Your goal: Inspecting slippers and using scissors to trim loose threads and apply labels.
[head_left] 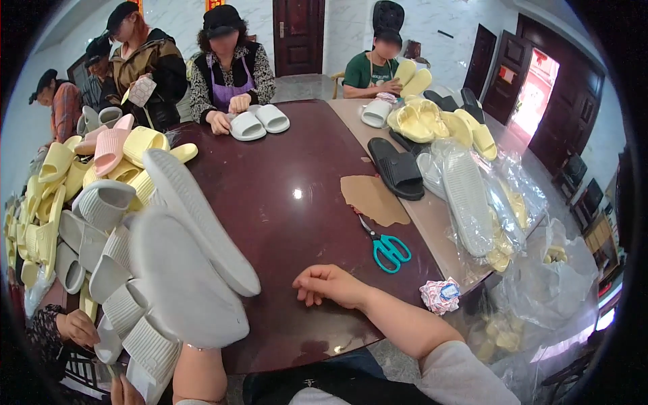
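Observation:
A pair of light grey slippers (192, 277) stands tilted up in front of me, soles facing me, the nearer one blurred by motion. My left forearm (200, 374) ends behind their lower end; the slippers cover the left hand and its fingers, which appear to hold the pair up. Over the table, my right hand (331, 285) is loosely closed, its fingers curled in, and nothing shows in it. To the right of that hand lie teal-handled scissors (390, 252) and a brown piece of cardboard (375, 200).
Yellow, pink and grey slippers heap on the left (108, 196), where another person's hand (79, 329) reaches in. Bagged slippers (466, 196) and a black slipper (397, 169) lie right, near a stack of labels (440, 296). Across the table (297, 162), people handle slippers.

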The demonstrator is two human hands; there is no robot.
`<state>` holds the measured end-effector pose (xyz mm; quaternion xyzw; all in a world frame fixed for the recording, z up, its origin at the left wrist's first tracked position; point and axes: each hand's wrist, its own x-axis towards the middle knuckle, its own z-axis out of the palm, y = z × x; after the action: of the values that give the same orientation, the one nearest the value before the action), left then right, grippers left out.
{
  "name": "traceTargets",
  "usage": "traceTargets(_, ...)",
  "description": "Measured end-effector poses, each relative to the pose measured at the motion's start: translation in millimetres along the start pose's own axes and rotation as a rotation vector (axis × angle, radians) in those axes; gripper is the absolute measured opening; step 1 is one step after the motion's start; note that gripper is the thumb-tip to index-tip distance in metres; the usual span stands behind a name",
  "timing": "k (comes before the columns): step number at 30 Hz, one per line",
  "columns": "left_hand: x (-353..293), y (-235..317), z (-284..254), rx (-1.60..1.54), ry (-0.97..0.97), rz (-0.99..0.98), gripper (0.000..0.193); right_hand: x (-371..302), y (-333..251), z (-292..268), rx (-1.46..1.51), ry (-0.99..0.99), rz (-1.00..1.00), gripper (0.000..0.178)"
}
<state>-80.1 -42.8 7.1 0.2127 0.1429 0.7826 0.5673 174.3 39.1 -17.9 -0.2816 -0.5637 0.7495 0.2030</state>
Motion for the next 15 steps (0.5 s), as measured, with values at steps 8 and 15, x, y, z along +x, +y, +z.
traceTargets(8,24,-20,38,1.717,-0.35,0.637,0.011,-11,-8,-16,0.622,0.218,-0.204,0.041)
traceTargets(15,28,-47,27,1.831,-0.442,0.467,0.015,-20,-17,-29,0.155,0.267,-0.238,0.041)
